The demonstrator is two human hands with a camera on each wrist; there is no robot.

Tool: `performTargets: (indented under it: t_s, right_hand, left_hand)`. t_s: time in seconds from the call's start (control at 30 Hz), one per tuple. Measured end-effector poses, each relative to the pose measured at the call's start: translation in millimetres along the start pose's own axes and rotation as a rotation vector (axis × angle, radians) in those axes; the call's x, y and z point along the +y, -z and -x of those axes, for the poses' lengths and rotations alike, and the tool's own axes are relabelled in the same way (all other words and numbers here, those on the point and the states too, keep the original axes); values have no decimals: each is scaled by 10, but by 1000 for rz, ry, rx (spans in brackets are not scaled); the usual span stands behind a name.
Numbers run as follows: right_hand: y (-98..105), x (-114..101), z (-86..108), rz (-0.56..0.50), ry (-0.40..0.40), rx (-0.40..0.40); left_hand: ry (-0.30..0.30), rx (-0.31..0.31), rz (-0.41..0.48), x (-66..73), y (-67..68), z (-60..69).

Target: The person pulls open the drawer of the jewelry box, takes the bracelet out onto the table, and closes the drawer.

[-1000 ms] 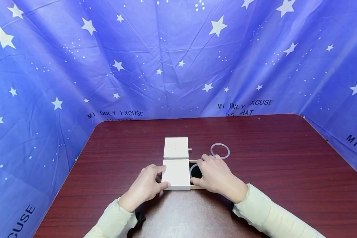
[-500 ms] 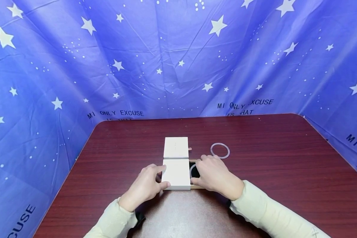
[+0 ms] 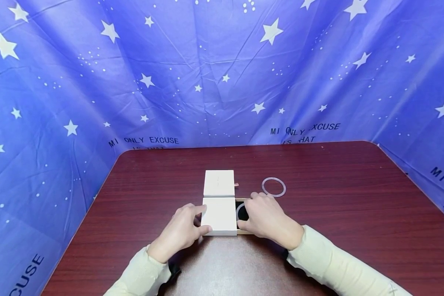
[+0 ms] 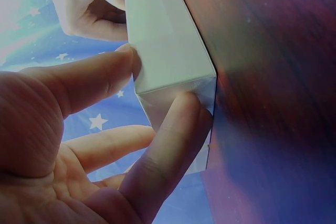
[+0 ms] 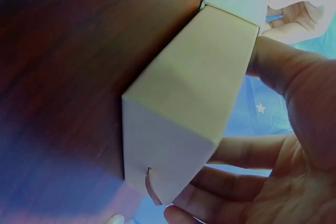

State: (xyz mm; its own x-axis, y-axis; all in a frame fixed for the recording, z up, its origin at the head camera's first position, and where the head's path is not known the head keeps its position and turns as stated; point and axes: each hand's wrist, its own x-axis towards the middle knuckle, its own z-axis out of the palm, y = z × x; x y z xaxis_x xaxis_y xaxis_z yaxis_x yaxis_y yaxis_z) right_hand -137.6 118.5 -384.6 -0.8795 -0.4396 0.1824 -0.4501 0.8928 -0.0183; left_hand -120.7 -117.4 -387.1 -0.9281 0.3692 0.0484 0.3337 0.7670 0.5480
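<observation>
At the table's middle stands a white slide-out gift box (image 3: 219,216) with its drawer (image 3: 244,232) pulled out to the right. My left hand (image 3: 179,228) grips the sleeve's left end, thumb at the near edge and fingers on the end and far side. Inside the drawer a pale bangle (image 3: 238,211) lies on black lining. My right hand (image 3: 266,216) reaches over the drawer, thumb and fingers curled about the bangle; the fingertips and the bangle's right part are hidden. A ribbon tab (image 5: 152,184) hangs from the drawer's end in the right wrist view.
Directly behind, a second white box (image 3: 219,182) stands closed, with a small pink tab (image 3: 236,185) on its right. A lilac bangle (image 3: 274,187) lies on the dark red table (image 3: 336,185) beyond my right hand. A blue star-patterned curtain (image 3: 222,98) surrounds the table.
My right hand and sleeve have shifted very slightly left over the drawer. The left hand, both boxes and the loose bangle have stayed in place.
</observation>
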Motion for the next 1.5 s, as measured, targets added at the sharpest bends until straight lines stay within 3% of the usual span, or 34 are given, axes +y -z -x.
performTargets:
  t_s: [0.57,0.83,1.5]
  right_hand:
    - [-9,-28,24,-33,-32,9]
    - [10,-9,26,-50,-8,54]
    - [102,55,71,-160,-51,26]
  left_hand:
    - [1,3,1,-10,-10,1]
    - [-9,8,-1,-12,-11,-2]
    - [10,-16,-5,-9,-9,3]
